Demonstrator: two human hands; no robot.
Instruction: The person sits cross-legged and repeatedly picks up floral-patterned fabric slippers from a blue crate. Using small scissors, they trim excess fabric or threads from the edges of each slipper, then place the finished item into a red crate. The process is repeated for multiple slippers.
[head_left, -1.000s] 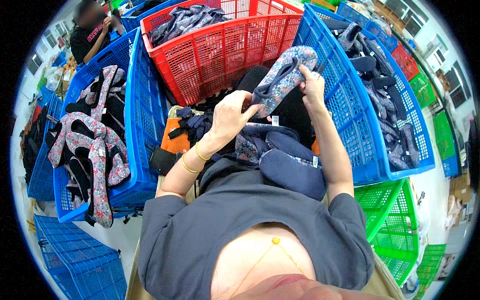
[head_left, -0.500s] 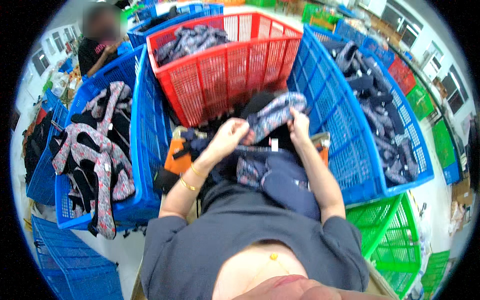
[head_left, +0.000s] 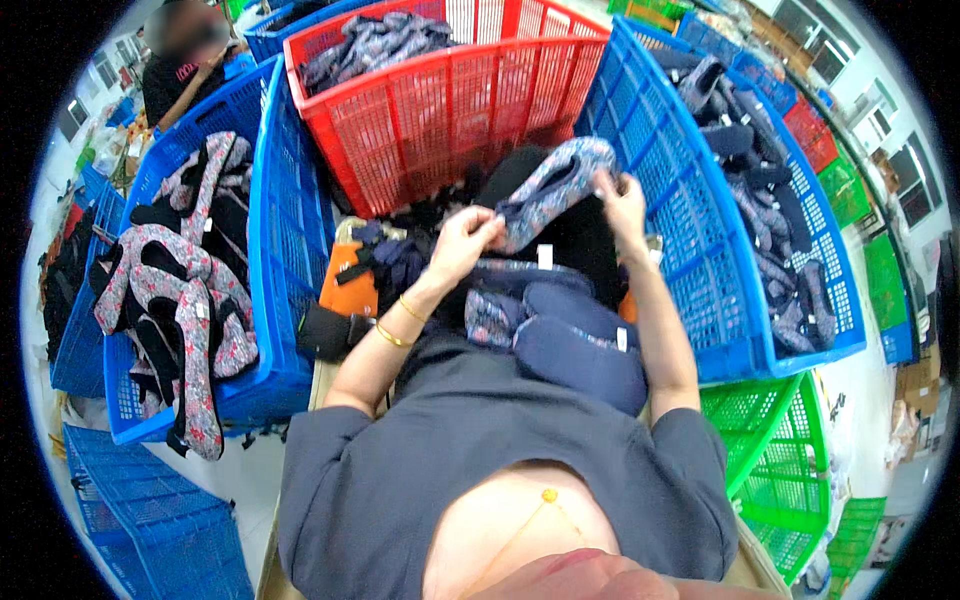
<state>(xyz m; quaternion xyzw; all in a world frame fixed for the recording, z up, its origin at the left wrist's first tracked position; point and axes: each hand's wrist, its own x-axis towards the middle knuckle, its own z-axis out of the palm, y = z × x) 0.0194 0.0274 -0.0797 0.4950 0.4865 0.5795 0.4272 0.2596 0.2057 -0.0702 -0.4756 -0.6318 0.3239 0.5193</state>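
Between my hands stretches a long padded fabric piece [head_left: 530, 222] with a small floral print and a dark, slit-like hollow along its middle. My left hand [head_left: 468, 242] pinches its near left end. The fingers of my right hand [head_left: 624, 208] are closed on its right edge near the far rounded end. Below, against my lap, lie navy padded fabric pieces [head_left: 580, 360], one with a floral patch. A white tag [head_left: 545, 256] hangs just under the held piece. Black fabric [head_left: 585, 240] lies beneath it.
A red crate [head_left: 450, 120] holding patterned pieces stands ahead. On the left, a blue crate [head_left: 265, 230] overflows with floral padded pieces [head_left: 170, 260]; on the right, another blue crate [head_left: 690, 240] holds dark ones. Green crates [head_left: 770, 460] stand lower right. A person [head_left: 180, 65] is at the far left.
The padded piece now reaches farther out and appears straighter. My right hand has shifted outward and slightly up in view; my left hand still grips the near end.
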